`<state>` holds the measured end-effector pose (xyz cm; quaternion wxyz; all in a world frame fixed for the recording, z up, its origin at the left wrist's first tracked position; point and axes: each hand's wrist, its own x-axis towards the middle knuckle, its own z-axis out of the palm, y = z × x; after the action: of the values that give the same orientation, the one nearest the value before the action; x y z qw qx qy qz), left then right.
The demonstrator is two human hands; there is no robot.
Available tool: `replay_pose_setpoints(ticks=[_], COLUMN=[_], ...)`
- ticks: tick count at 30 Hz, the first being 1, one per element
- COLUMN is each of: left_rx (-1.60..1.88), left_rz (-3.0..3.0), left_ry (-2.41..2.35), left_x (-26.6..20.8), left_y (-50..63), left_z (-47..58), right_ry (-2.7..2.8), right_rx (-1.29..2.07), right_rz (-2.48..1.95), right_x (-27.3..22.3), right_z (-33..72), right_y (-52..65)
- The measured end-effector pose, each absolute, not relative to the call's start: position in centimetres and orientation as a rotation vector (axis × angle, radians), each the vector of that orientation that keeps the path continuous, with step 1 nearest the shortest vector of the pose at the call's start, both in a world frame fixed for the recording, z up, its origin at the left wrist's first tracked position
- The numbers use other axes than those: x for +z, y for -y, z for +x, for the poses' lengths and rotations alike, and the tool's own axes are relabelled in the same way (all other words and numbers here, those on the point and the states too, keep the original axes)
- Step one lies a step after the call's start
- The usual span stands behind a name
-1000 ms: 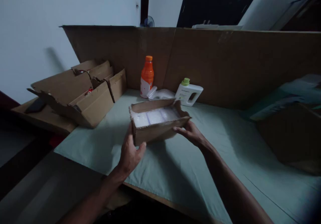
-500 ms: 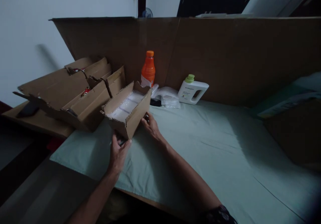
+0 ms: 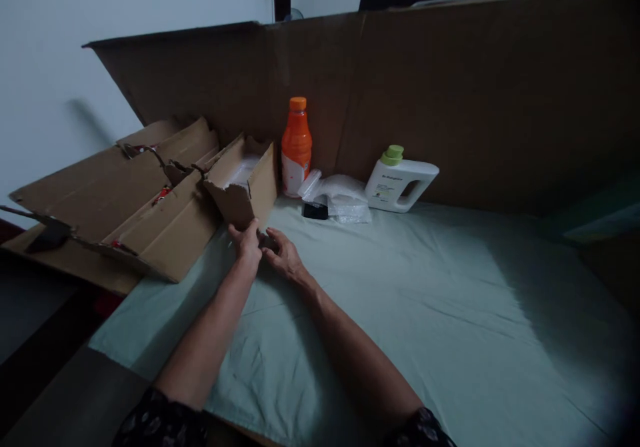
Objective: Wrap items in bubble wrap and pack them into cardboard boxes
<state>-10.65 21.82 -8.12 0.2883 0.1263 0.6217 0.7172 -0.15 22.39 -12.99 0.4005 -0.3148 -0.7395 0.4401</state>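
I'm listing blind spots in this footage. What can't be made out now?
All in the head view:
Left hand: its palm, hidden by its own back.
Narrow cardboard box: its floor, hidden by its walls and clear packing.
Black item: full outline, partly covered by bubble wrap.
White jug: label's smallest print, too small.
Greenish item: cut off by the right edge, dim.

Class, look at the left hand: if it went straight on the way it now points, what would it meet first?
The left hand would most likely meet the near end of the narrow cardboard box. Its fingertips seem right at that wall; whether they touch is unclear.
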Motion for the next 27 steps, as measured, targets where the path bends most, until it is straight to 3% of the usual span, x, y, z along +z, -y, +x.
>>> replay_pose_setpoints(ticks=[10,20,27], left_rx=[1.865,1.727,1.534], left_rz=[0.323,0.900,1.162], left_ry=[-1.776,-1.789,-1.817], left_x=[-7.8,-11.9,-11.2], left_y=[-27.1,-16.8,-13.8], left_z=[-12.2,-9.8,-8.0], right_ry=[1.878,1.878,2.073], right_rx=[1.137,1.129,1.108], right_rz=[-0.771,-0.839,-0.850], right_x=[-13.0,-12.4,-9.7], right_z=[0.2,-0.6,1.4], right_y=[-22.4,-22.5,-19.6])
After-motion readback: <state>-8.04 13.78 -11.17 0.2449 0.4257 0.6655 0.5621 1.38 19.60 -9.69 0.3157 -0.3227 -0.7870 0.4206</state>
